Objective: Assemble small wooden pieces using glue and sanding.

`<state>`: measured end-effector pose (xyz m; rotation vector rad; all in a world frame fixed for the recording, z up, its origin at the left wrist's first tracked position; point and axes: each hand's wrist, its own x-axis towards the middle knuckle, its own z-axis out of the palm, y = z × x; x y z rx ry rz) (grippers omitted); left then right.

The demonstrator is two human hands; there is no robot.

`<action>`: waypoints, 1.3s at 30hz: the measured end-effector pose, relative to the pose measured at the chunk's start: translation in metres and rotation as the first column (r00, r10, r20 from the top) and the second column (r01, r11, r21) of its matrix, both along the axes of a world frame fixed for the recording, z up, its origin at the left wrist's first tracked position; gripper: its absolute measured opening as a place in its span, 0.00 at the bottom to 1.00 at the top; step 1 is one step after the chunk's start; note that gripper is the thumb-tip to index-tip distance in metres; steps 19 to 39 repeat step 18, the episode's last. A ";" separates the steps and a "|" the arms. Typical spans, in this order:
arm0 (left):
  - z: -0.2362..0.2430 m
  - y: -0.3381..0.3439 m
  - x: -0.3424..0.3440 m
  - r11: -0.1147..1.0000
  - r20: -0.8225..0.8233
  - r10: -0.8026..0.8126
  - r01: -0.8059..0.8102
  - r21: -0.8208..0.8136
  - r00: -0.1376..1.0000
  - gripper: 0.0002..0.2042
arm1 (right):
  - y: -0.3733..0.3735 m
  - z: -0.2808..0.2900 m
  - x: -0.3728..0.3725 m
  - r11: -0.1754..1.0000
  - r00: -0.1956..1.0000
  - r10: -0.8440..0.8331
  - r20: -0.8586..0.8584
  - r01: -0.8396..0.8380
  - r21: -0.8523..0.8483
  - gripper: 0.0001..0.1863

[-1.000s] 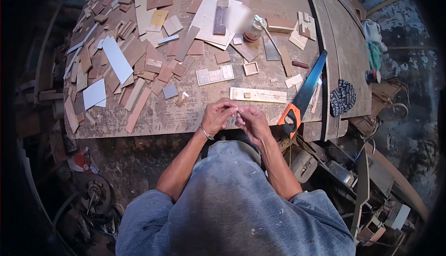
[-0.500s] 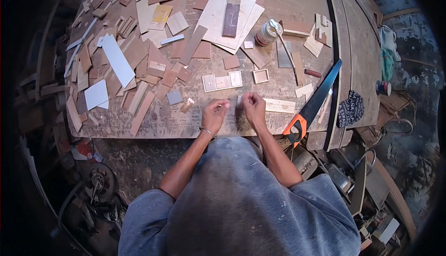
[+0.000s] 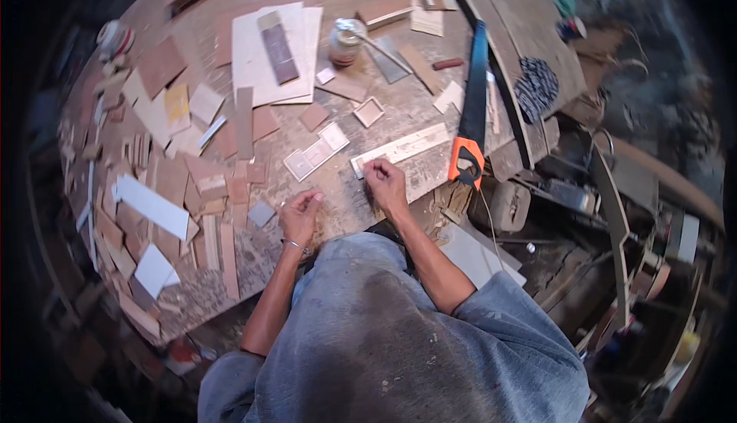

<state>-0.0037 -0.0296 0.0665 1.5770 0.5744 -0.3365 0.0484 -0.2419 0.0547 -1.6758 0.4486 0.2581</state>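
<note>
My left hand [image 3: 301, 216] rests on the wooden workbench [image 3: 343, 193] near its front edge, fingers curled against the thumb; whether it holds anything I cannot tell. A thin bracelet is on that wrist. My right hand [image 3: 386, 185] is a little to the right. Its pinched fingertips touch the near end of a long pale wooden strip [image 3: 407, 147] lying on the bench. A pair of small framed square pieces [image 3: 315, 154] lies just beyond the gap between my hands.
A handsaw with an orange handle [image 3: 467, 158] lies at the right. A tin can [image 3: 345, 39] with a stick in it, pale sheets [image 3: 253, 62] and another framed square [image 3: 368, 111] sit further back. Several wood offcuts and white strips [image 3: 152, 206] cover the left. A patterned cloth [image 3: 536, 87] lies at the far right.
My hands were pressed together in front of me; they have parted and moved forward, the right one reaching the pale strip. The view has shifted closer over the bench.
</note>
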 end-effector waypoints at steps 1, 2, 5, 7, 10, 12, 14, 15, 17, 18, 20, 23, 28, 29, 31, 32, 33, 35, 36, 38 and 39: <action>0.003 -0.010 0.007 0.995 0.011 -0.086 0.087 -0.054 0.996 0.09 | -0.009 0.007 -0.011 0.994 0.997 -0.053 -0.051 0.057 0.094 0.05; 0.002 -0.016 0.015 0.972 0.001 -0.228 0.228 -0.056 0.974 0.09 | -0.017 0.011 -0.023 0.992 0.995 -0.089 -0.036 0.092 0.090 0.05; 0.004 -0.052 0.029 0.915 0.203 -0.403 0.396 0.079 0.892 0.08 | -0.035 0.021 -0.049 0.987 0.990 -0.142 -0.016 0.143 0.075 0.04; 0.009 -0.078 0.040 0.901 0.233 -0.434 0.421 0.106 0.870 0.07 | -0.046 0.024 -0.058 0.958 0.960 -0.281 -0.002 0.280 0.057 0.05; 0.006 -0.118 0.061 0.700 0.243 -0.684 0.524 0.485 0.688 0.06 | -0.095 0.006 -0.064 0.919 0.959 -0.256 0.119 0.280 -0.279 0.05; 0.000 -0.141 0.075 0.608 0.263 -0.750 0.477 0.635 0.606 0.07 | -0.122 0.000 -0.051 0.834 0.955 -0.206 0.216 0.286 -0.471 0.07; -0.006 -0.164 0.089 0.442 0.139 -0.844 0.527 0.726 0.518 0.14 | -0.148 -0.001 -0.031 0.596 0.985 -0.027 0.171 0.153 -0.788 0.08; -0.008 -0.173 0.094 0.436 0.130 -0.844 0.526 0.730 0.519 0.14 | -0.155 -0.003 -0.021 0.604 0.985 -0.027 0.170 0.152 -0.783 0.08; -0.010 -0.204 0.103 0.326 0.076 -0.872 0.459 0.827 0.483 0.21 | -0.176 -0.014 -0.007 0.510 0.999 0.012 0.029 0.019 -0.860 0.09; -0.009 -0.221 0.108 0.317 0.075 -0.881 0.465 0.827 0.467 0.21 | -0.180 -0.022 -0.001 0.400 1.000 -0.006 -0.022 -0.017 -0.916 0.10; -0.009 -0.221 0.108 0.317 0.075 -0.881 0.465 0.827 0.467 0.21 | -0.180 -0.022 -0.001 0.400 1.000 -0.006 -0.022 -0.017 -0.916 0.10; -0.009 -0.221 0.108 0.317 0.075 -0.881 0.465 0.827 0.467 0.21 | -0.180 -0.022 -0.001 0.400 1.000 -0.006 -0.022 -0.017 -0.916 0.10; -0.009 -0.221 0.108 0.317 0.075 -0.881 0.465 0.827 0.467 0.21 | -0.180 -0.022 -0.001 0.400 1.000 -0.006 -0.022 -0.017 -0.916 0.10; -0.009 -0.221 0.108 0.317 0.075 -0.881 0.465 0.827 0.467 0.21 | -0.180 -0.022 -0.001 0.400 1.000 -0.006 -0.022 -0.017 -0.916 0.10; -0.009 -0.221 0.108 0.317 0.075 -0.881 0.465 0.827 0.467 0.21 | -0.180 -0.022 -0.001 0.400 1.000 -0.006 -0.022 -0.017 -0.916 0.10; -0.009 -0.221 0.108 0.317 0.075 -0.881 0.465 0.827 0.467 0.21 | -0.180 -0.022 -0.001 0.400 1.000 -0.006 -0.022 -0.017 -0.916 0.10; -0.009 -0.221 0.108 0.317 0.075 -0.881 0.465 0.827 0.467 0.21 | -0.180 -0.022 -0.001 0.400 1.000 -0.006 -0.022 -0.017 -0.916 0.10; -0.009 -0.221 0.108 0.317 0.075 -0.881 0.465 0.827 0.467 0.21 | -0.180 -0.022 -0.001 0.400 1.000 -0.006 -0.022 -0.017 -0.916 0.10; -0.009 -0.221 0.108 0.317 0.075 -0.881 0.465 0.827 0.467 0.21 | -0.180 -0.022 -0.001 0.400 1.000 -0.006 -0.022 -0.017 -0.916 0.10; -0.009 -0.221 0.108 0.317 0.075 -0.881 0.465 0.827 0.467 0.21 | -0.180 -0.022 -0.001 0.400 1.000 -0.006 -0.022 -0.017 -0.916 0.10; -0.009 -0.221 0.108 0.317 0.075 -0.881 0.465 0.827 0.467 0.21 | -0.180 -0.022 -0.001 0.400 1.000 -0.006 -0.022 -0.017 -0.916 0.10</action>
